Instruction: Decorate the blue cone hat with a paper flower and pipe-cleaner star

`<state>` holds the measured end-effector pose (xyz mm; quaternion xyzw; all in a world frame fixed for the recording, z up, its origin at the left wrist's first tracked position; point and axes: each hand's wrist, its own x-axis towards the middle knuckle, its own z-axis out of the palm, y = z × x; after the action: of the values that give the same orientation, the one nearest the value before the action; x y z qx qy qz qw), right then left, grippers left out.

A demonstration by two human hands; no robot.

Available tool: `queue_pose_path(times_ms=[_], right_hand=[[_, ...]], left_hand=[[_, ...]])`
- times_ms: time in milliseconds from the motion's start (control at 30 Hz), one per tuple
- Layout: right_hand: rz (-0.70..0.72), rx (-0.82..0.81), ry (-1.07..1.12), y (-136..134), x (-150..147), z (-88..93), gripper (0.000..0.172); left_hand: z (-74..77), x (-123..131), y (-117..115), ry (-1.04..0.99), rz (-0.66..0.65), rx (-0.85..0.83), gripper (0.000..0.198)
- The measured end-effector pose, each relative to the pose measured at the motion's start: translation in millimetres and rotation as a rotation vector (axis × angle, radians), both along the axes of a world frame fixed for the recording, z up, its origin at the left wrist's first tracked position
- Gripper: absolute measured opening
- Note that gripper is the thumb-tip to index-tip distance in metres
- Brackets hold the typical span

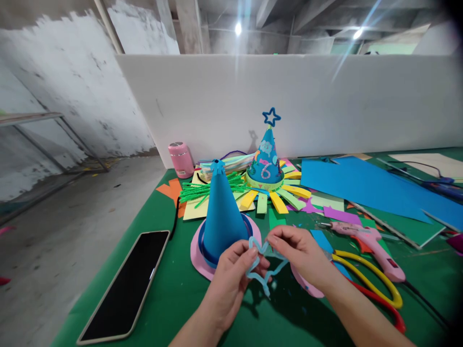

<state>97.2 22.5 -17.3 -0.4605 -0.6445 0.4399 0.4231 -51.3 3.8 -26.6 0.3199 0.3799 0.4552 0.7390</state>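
Between my two hands is a light blue pipe cleaner, bent into a zigzag, star-like outline with a short tail pointing down. My left hand pinches its left side between thumb and fingers. With thumb and forefinger, my right hand grips its upper right part. Just behind my left hand stands a plain blue paper cone hat, its tip cut into small flaps, on a pink paper brim. Farther back is a decorated blue cone hat topped by a dark blue pipe-cleaner star.
A phone lies at the left. Right of my hands are yellow-and-red-handled scissors and a pink glue gun with a cord. Green pipe cleaners, blue sheets and a pink cylinder sit toward the white panel.
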Motion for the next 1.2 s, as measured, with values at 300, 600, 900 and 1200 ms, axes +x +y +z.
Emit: queue_pose_path(times_ms=[300,600,900,1200], right_hand=[[-0.015,-0.080,0.059,0.1,2.0,2.2,0.022],[0.038,-0.022,-0.018,-5.8,-3.4,-2.4,0.007],[0.064,0.074,-0.147,-9.6,-8.7,0.8,0.005],[0.154,0.218,-0.213,-10.2,-6.0,1.9,0.010]], left_hand=[[0.7,0.2,0.8,0.153,0.094,0.037,0.013],[-0.4,-2.4,2.9,0.045,0.149,-0.015,0.013],[-0.9,-0.2,0.7,0.077,0.167,-0.032,0.016],[-0.9,0.8,-0.8,0.052,0.069,0.022,0.020]])
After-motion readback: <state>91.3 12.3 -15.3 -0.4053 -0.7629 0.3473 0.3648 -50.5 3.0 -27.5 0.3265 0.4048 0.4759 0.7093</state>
